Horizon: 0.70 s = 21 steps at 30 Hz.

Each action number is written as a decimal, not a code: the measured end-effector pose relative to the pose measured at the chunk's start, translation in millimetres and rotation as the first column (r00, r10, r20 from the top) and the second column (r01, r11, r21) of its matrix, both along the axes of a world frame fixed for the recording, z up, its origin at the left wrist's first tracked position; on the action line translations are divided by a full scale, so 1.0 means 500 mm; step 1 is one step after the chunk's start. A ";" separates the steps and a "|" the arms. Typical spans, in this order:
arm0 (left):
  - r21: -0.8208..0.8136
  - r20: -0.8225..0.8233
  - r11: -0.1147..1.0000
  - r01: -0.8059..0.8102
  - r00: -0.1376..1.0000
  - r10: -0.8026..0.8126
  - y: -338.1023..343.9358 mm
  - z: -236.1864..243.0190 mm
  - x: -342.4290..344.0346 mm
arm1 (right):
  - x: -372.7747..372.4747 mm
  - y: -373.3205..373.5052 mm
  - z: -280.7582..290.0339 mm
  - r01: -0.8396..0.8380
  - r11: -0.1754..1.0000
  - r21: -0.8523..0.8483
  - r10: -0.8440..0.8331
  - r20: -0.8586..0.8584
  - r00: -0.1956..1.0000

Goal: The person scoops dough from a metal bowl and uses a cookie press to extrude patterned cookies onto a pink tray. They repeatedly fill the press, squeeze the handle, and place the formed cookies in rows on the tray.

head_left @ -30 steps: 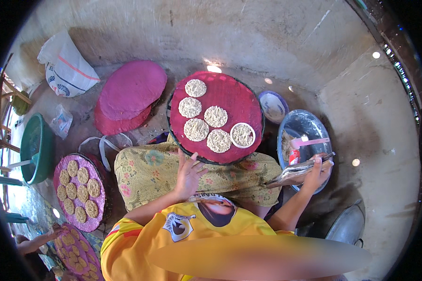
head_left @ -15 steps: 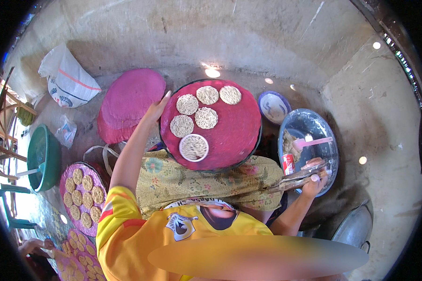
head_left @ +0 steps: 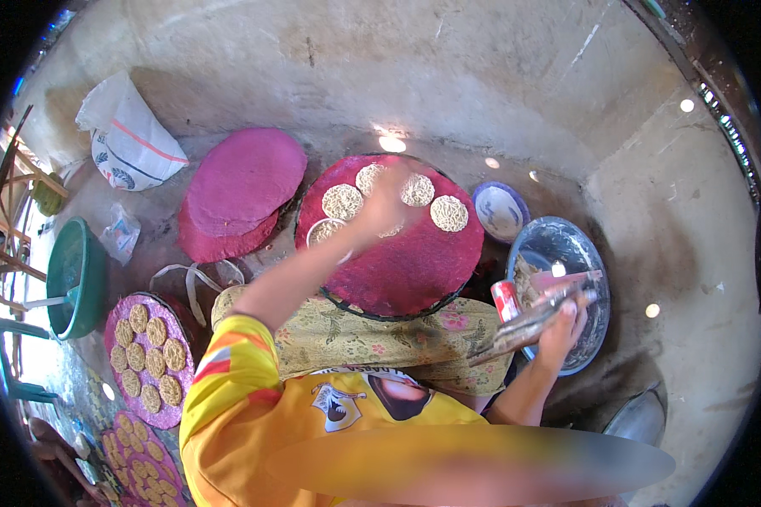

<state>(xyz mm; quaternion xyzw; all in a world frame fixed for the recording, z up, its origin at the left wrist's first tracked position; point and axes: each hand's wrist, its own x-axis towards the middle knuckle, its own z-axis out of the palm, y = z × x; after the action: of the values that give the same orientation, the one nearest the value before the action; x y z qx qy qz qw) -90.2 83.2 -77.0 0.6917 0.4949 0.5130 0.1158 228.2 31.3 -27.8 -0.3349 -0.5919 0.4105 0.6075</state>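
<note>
Across my lap lies a round, magenta-covered tray (head_left: 397, 279). On it are several pale discs of squiggly dough strands (head_left: 449, 213), and a white ring (head_left: 347, 256) surrounds one of them at the left. My left hand (head_left: 387, 201) is over the discs, smeared by motion, so its fingers cannot be made out. At the right, my right hand (head_left: 564, 328) is closed round a long two-piece wooden hand press (head_left: 516, 332), tilted over the near edge of a grey-blue basin (head_left: 602, 338). Inside the basin are pale dough (head_left: 526, 279) and a pink scoop (head_left: 571, 280).
A red-and-white can (head_left: 506, 302) is at the basin's left side. Beyond it sits a blue-rimmed bowl (head_left: 500, 211). To the left are magenta round mats (head_left: 241, 182), a white sack (head_left: 135, 144), a green tub (head_left: 80, 279) and a tray of browner discs (head_left: 148, 355). A wall (head_left: 448, 76) rises behind.
My left hand has left the tray's left rim and moved right, over the discs. The tray has turned clockwise, carrying discs and ring round. The wooden press has shifted slightly and stays in my right hand.
</note>
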 end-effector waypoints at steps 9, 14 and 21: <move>0.231 -0.222 0.971 0.054 0.975 -0.001 -0.170 -0.050 0.125 | -0.236 0.038 0.008 -0.421 0.886 -0.195 0.438 0.054 0.897; 0.167 0.174 0.902 -0.398 0.912 0.371 -0.146 -0.010 0.035 | -0.257 -0.056 -0.008 -0.032 0.980 -0.194 0.131 0.523 0.842; -0.201 0.299 0.980 -0.012 0.951 0.073 -0.181 0.055 -0.021 | -0.244 -0.070 -0.019 -0.202 0.965 0.168 0.059 0.609 0.791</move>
<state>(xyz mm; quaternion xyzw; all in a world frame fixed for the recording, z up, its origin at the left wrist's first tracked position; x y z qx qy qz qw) -100.7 -7.6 -49.4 0.5787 0.5340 0.5646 0.2473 106.2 -3.9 -37.3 -0.3347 -0.8175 0.2552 0.3932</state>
